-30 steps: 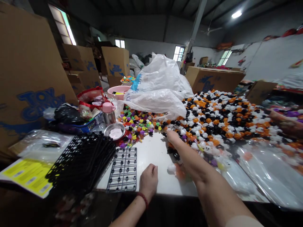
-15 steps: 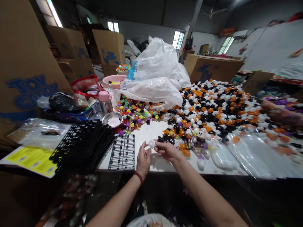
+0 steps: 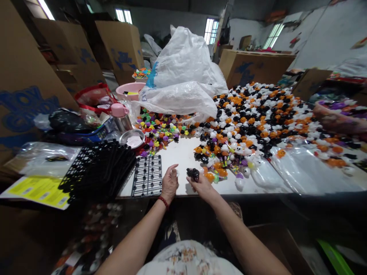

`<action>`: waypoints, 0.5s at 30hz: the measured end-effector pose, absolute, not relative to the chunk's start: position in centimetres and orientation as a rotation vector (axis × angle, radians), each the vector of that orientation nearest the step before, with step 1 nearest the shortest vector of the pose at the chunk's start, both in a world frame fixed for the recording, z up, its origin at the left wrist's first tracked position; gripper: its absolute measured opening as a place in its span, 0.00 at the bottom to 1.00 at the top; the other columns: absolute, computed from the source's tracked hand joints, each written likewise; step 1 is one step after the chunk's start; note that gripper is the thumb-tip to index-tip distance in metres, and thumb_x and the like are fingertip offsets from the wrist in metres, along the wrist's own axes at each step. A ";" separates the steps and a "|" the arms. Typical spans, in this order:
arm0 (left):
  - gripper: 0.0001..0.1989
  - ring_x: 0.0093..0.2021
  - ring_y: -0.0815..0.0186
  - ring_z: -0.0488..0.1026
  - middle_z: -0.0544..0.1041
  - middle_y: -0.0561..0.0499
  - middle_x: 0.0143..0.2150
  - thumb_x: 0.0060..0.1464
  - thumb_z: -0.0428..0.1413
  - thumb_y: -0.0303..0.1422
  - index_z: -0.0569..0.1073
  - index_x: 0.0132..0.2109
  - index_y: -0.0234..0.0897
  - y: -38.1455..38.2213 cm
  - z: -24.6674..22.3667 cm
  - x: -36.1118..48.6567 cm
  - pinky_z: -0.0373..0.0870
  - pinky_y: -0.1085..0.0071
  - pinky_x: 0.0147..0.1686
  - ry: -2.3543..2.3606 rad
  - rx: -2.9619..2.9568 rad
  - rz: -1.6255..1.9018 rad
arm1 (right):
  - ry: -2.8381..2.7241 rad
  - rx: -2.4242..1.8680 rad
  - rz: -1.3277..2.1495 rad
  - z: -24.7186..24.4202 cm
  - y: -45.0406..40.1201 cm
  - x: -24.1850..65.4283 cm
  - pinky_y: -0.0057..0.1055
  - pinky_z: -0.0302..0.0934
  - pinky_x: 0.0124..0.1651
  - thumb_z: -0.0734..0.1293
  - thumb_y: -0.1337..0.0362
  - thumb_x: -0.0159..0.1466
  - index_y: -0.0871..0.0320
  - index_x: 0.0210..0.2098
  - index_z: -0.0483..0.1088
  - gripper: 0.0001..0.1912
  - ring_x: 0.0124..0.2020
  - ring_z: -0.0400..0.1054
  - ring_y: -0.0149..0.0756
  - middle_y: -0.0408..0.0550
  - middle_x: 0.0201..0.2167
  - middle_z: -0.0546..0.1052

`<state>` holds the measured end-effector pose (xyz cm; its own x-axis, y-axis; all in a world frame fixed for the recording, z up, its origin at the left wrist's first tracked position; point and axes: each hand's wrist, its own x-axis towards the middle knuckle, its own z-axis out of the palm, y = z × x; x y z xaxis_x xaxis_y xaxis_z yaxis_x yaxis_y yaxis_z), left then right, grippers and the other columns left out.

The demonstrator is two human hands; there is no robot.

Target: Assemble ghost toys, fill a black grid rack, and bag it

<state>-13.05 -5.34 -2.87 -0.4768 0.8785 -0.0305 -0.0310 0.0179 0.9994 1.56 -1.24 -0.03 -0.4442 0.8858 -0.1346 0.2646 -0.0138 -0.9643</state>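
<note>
At the table's front edge, my left hand (image 3: 169,182) is curled around a small white piece (image 3: 177,173) that shows only partly beside the thumb. My right hand (image 3: 201,185), a little to the right, grips a black toy piece (image 3: 193,174) at its fingertips. The two hands are apart. A black grid tray (image 3: 147,176) lies just left of my left hand. Orange, white and black toy pieces (image 3: 246,130) form a large heap to the right, reaching close to my right hand.
Stacked black trays (image 3: 99,170) and yellow printed sheets (image 3: 38,191) lie left. A metal bowl (image 3: 132,139) and pink-lidded flask (image 3: 122,116) stand behind the grid tray. A large white sack (image 3: 183,65) is at the back, clear bags (image 3: 304,172) at right.
My hands have moved apart. The white piece that was between them is now at my left hand, and a black piece is now in my right. The view has shifted.
</note>
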 end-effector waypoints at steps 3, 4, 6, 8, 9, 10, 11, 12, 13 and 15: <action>0.38 0.19 0.72 0.56 0.60 0.57 0.20 0.58 0.38 0.61 0.72 0.53 0.35 -5.6 -2.5 -13.1 0.53 0.75 0.19 1.528 0.926 1.532 | -1.913 -1.145 1.357 1.1 -1.6 2.8 0.29 0.58 0.30 0.65 0.54 0.60 0.57 0.30 0.67 0.12 0.26 0.63 0.33 0.40 0.23 0.68; 0.38 0.19 0.71 0.57 0.61 0.56 0.20 0.58 0.37 0.61 0.74 0.52 0.35 -5.7 -2.4 -13.1 0.54 0.75 0.20 1.546 0.934 1.512 | -1.935 -1.132 1.321 1.4 -1.7 3.0 0.30 0.59 0.32 0.65 0.54 0.60 0.57 0.30 0.68 0.12 0.28 0.65 0.34 0.41 0.24 0.69; 0.35 0.21 0.71 0.59 0.64 0.55 0.22 0.58 0.40 0.60 0.77 0.45 0.35 -5.6 -2.3 -13.1 0.56 0.75 0.21 1.590 0.972 1.484 | -1.932 -1.111 1.297 2.0 -1.8 3.3 0.32 0.62 0.37 0.65 0.55 0.60 0.57 0.35 0.71 0.12 0.32 0.67 0.36 0.43 0.29 0.73; 0.31 0.25 0.70 0.62 0.67 0.53 0.24 0.57 0.45 0.58 0.77 0.38 0.35 -5.5 -2.4 -13.0 0.59 0.75 0.24 1.623 1.015 1.485 | -1.935 -1.115 1.278 2.5 -1.8 3.4 0.35 0.63 0.42 0.65 0.55 0.60 0.57 0.46 0.72 0.17 0.36 0.70 0.38 0.46 0.35 0.76; 0.29 0.26 0.70 0.63 0.69 0.53 0.25 0.56 0.47 0.57 0.76 0.35 0.35 -5.4 -2.4 -13.0 0.60 0.75 0.25 1.629 1.024 1.489 | -1.950 -1.128 1.253 2.7 -1.7 3.5 0.36 0.63 0.44 0.66 0.55 0.60 0.57 0.51 0.70 0.22 0.39 0.70 0.40 0.48 0.38 0.77; 0.28 0.26 0.69 0.64 0.69 0.53 0.25 0.56 0.48 0.57 0.75 0.33 0.35 -5.3 -2.5 -12.9 0.61 0.75 0.26 1.631 1.018 1.494 | -1.971 -1.145 1.218 2.8 -1.7 3.5 0.37 0.63 0.46 0.66 0.54 0.60 0.58 0.55 0.67 0.26 0.41 0.70 0.41 0.50 0.40 0.77; 0.28 0.26 0.70 0.64 0.69 0.53 0.25 0.56 0.48 0.57 0.75 0.32 0.35 -5.3 -2.5 -12.9 0.61 0.75 0.25 1.632 0.994 1.499 | -1.993 -1.163 1.180 3.0 -1.7 3.6 0.37 0.63 0.47 0.66 0.54 0.60 0.58 0.57 0.66 0.28 0.42 0.70 0.41 0.51 0.42 0.77; 0.28 0.25 0.70 0.64 0.69 0.53 0.24 0.56 0.48 0.57 0.74 0.32 0.35 -5.2 -2.5 -12.9 0.61 0.75 0.25 1.633 0.961 1.504 | -2.013 -1.173 1.147 3.1 -1.7 3.7 0.37 0.62 0.47 0.66 0.54 0.60 0.59 0.57 0.65 0.28 0.43 0.70 0.41 0.51 0.42 0.77; 0.28 0.24 0.70 0.63 0.68 0.54 0.24 0.56 0.47 0.58 0.73 0.31 0.35 -5.1 -2.5 -12.9 0.60 0.75 0.24 1.634 0.930 1.509 | -2.031 -1.169 1.127 3.1 -1.7 3.8 0.36 0.62 0.47 0.65 0.54 0.61 0.59 0.57 0.64 0.27 0.42 0.70 0.41 0.51 0.42 0.77; 0.29 0.23 0.71 0.61 0.66 0.55 0.22 0.55 0.47 0.58 0.72 0.31 0.35 -5.1 -2.4 -12.9 0.58 0.75 0.23 1.639 0.894 1.514 | -2.067 -1.134 1.112 3.1 -1.7 3.8 0.34 0.62 0.44 0.63 0.57 0.62 0.58 0.52 0.67 0.20 0.39 0.70 0.39 0.48 0.38 0.77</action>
<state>-12.92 -5.07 -2.42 -0.4992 0.8650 -0.0513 0.0177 0.0694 0.9974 3.82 -1.72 3.14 -0.5082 0.8592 0.0593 0.4239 0.3094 -0.8512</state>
